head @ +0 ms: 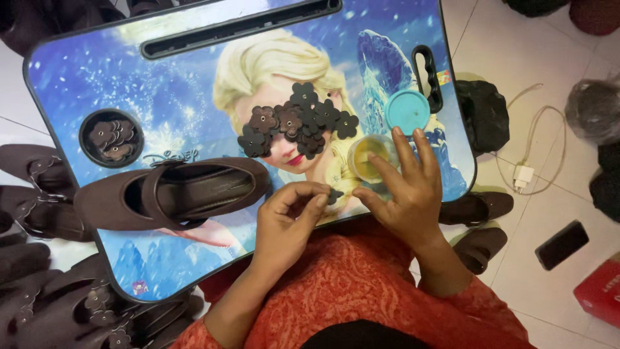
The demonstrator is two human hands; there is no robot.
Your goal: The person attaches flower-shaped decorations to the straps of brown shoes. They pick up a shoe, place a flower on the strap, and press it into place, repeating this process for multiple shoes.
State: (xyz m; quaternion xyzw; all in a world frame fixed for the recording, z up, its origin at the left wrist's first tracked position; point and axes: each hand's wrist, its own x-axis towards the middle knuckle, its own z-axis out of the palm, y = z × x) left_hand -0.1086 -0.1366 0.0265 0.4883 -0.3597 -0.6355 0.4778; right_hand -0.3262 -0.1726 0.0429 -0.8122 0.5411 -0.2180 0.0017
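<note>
- I see my left hand (290,216) with fingers curled together, pinching a small dark flower-shaped cutout (334,195) at the lap tray's (77,90) near edge.
- My right hand (403,187) holds nothing; its fingers are spread, the fingertips touching a small open jar of yellowish glue (369,155).
- The jar's teal lid (407,110) lies just beyond it.
- A pile of flower cutouts (297,119) sits mid-tray; more fill the round cup recess (111,137).
- A brown shoe (171,190) lies left of my hands.
</note>
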